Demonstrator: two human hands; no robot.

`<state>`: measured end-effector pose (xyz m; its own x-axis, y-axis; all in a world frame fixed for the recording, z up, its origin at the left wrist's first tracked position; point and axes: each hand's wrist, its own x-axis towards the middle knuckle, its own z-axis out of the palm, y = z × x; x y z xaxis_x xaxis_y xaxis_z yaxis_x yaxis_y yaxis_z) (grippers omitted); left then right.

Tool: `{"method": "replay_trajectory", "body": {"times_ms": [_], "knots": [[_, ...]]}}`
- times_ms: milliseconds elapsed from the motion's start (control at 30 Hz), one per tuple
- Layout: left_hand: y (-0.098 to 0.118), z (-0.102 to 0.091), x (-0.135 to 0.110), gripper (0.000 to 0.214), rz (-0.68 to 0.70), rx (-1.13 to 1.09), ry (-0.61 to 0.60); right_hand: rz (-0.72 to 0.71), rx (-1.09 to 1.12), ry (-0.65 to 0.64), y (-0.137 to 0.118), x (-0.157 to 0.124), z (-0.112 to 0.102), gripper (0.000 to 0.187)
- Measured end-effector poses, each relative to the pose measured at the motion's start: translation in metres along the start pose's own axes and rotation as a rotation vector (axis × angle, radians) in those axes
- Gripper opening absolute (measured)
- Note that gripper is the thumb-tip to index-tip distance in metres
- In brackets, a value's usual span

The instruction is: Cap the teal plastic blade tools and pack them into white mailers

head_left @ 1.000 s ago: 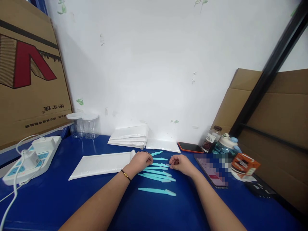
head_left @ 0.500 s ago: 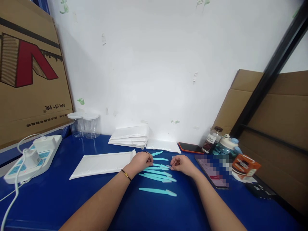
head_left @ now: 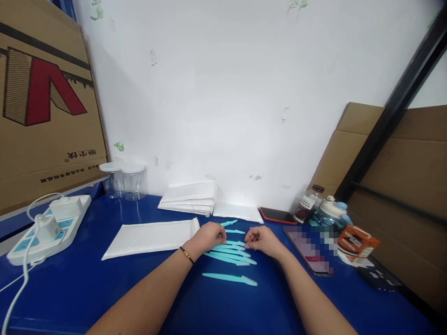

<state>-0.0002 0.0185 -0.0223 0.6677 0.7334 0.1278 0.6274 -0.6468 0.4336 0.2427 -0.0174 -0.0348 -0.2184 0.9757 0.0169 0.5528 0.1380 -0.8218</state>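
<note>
Here are the razors (head_left: pixel 230 251), a loose pale-blue fan lying on the table (head_left: pixel 209 311) between two hands, long axes running mostly left to right, handles leftward, heads to the right. The relation that counts: the upper razor in the fan lies crosswise in the gap, its line running from one hand's fingertips to the other's. The left hand (head_left: pixel 208 236) is nearer, covering the handle ends, thumb and fingers drawn together; whether they clamp a handle, I cannot tell. The right hand (head_left: pixel 262 242) curls just beside the heads, its fingertips bunched close; whether they pinch or touch anything, I cannot tell either. On the near side of the razors, a lone razor (head_left: pixel 229 278) lies apart, pointing the same way. Left of the razors, partly behind the left hand, one mailer (head_left: pixel 150 239) lies flat; beyond them sit a stack (head_left: pixel 188 197) of mailers and a single packet (head_left: pixel 237 212). Right of the razors, past the right hand, there's a phone (head_left: pixel 296 242), then an orange box (head_left: pixel 358 243); far left of them, a power strip (head_left: pixel 75 228).
</note>
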Motion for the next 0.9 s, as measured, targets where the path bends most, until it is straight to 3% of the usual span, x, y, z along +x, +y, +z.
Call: {"method": "replay_trajectory", "body": {"times_ms": [167,300,467,567,700,900], "knots": [[-0.006,-0.002,-0.002,0.024,0.014,0.123,0.170,-0.022,-0.221,0.304,0.006,-0.012,-0.039,0.017],[-0.009,0.000,0.000,0.018,-0.051,0.208,0.193,0.032,-0.374,0.293,0.016,-0.020,-0.059,0.015],[-0.007,0.002,0.002,0.009,-0.080,0.195,0.183,0.040,-0.437,0.198,0.024,-0.015,-0.050,0.013],[-0.004,0.001,0.002,0.009,-0.083,0.187,0.167,0.043,-0.348,0.146,0.023,-0.010,-0.040,0.008],[-0.003,-0.001,0.002,0.009,-0.071,0.182,0.150,-0.009,-0.217,0.074,0.017,-0.006,-0.027,0.014],[-0.004,0.000,0.002,0.008,-0.066,0.142,0.143,-0.059,-0.249,0.092,0.007,-0.005,-0.017,0.018]]}}
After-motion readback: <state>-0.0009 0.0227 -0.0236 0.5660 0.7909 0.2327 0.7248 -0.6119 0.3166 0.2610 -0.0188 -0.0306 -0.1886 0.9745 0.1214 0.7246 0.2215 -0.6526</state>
